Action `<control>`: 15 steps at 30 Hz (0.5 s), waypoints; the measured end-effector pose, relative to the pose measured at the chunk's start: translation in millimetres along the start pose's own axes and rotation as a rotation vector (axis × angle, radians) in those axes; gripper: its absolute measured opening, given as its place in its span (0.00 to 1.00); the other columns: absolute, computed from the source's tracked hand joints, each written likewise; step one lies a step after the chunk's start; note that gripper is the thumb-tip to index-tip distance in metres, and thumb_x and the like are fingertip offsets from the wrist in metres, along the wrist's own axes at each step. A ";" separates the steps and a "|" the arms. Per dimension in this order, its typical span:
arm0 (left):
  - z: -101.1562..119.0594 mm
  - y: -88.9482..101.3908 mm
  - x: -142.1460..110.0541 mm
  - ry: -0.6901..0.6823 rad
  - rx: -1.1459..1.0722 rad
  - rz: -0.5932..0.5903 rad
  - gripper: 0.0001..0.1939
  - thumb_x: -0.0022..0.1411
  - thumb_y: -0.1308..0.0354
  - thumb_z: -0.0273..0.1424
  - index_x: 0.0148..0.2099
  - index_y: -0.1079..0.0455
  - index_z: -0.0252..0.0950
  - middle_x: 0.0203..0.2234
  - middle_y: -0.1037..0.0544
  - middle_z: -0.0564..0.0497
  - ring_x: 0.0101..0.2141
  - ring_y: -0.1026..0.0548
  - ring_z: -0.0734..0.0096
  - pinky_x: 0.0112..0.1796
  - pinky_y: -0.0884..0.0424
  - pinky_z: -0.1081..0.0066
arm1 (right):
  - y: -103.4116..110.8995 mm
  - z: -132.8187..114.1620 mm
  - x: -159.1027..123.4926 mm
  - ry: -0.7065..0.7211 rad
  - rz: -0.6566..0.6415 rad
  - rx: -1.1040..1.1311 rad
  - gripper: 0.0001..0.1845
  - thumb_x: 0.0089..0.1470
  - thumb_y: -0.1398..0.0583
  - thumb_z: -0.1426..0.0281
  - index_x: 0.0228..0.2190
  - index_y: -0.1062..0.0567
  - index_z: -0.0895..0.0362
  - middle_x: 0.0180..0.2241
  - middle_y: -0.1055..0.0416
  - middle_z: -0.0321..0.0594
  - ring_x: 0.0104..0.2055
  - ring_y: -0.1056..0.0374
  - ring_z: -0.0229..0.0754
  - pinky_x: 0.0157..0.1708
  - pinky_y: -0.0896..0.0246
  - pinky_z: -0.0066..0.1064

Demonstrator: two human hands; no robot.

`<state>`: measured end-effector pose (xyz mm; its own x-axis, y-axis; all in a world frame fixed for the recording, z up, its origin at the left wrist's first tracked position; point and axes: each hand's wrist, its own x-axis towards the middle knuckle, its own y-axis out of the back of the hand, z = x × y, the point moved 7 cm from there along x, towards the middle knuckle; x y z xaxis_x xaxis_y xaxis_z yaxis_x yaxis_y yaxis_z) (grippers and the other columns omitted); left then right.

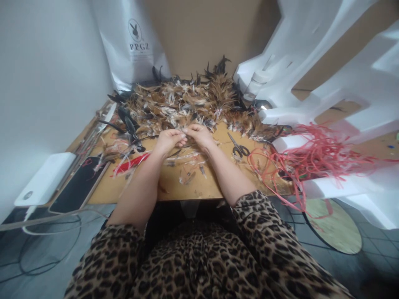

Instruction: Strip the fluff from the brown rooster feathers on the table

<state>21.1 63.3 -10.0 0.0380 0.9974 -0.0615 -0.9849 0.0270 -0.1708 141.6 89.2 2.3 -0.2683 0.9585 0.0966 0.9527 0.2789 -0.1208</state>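
My left hand (pixel 169 140) and my right hand (pixel 200 135) meet at the fingertips over the middle of the table (pixel 193 189). Both are closed in a pinch, but what lies between the fingers is too small to make out. Just behind them spreads a large heap of brown feathers (pixel 165 104), with white down and dark tips mixed in. Dark-handled scissors (pixel 239 147) lie to the right of my right hand. Beside my left forearm is a strip of bright red material (pixel 132 162). Loose feather scraps (pixel 186 178) are scattered between my forearms.
At the right, a tangle of pinkish-red ribbon (pixel 324 153) spills over white foam pieces (pixel 339 187). A clear bottle (pixel 257 85) stands behind. On the left are a phone (pixel 77 185) and a white power bank (pixel 45 178) with a cable. A white printed bag (pixel 134 45) leans at the back.
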 end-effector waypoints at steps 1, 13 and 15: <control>2.5 3.7 1.0 -0.016 -0.024 0.025 0.08 0.45 0.35 0.28 0.27 0.29 0.28 0.20 0.24 0.48 0.19 0.29 0.80 0.22 0.32 0.80 | 2.5 -0.6 1.3 0.001 0.015 0.034 0.16 0.35 0.34 0.60 0.24 0.27 0.59 0.18 0.35 0.30 0.21 0.44 0.29 0.23 0.50 0.23; 15.2 42.3 6.5 -0.102 -0.322 0.298 0.05 0.49 0.37 0.26 0.29 0.31 0.31 0.21 0.25 0.52 0.20 0.30 0.85 0.22 0.34 0.85 | 23.4 0.1 10.0 0.233 0.153 -0.542 0.06 0.43 0.40 0.68 0.23 0.24 0.58 0.26 0.28 0.37 0.29 0.36 0.36 0.35 0.43 0.30; 15.3 43.0 6.9 -0.113 -0.327 0.302 0.06 0.49 0.37 0.26 0.30 0.31 0.31 0.21 0.25 0.53 0.20 0.30 0.85 0.22 0.34 0.85 | 1.6 -3.0 2.3 0.284 0.057 -0.725 0.07 0.44 0.41 0.69 0.24 0.24 0.57 0.28 0.28 0.38 0.32 0.35 0.38 0.36 0.44 0.30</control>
<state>-23.6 72.3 -2.7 -0.2794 0.9588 -0.0519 -0.8432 -0.2708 -0.4644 142.9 91.7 5.2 -0.2627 0.8907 0.3711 0.8455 0.0272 0.5333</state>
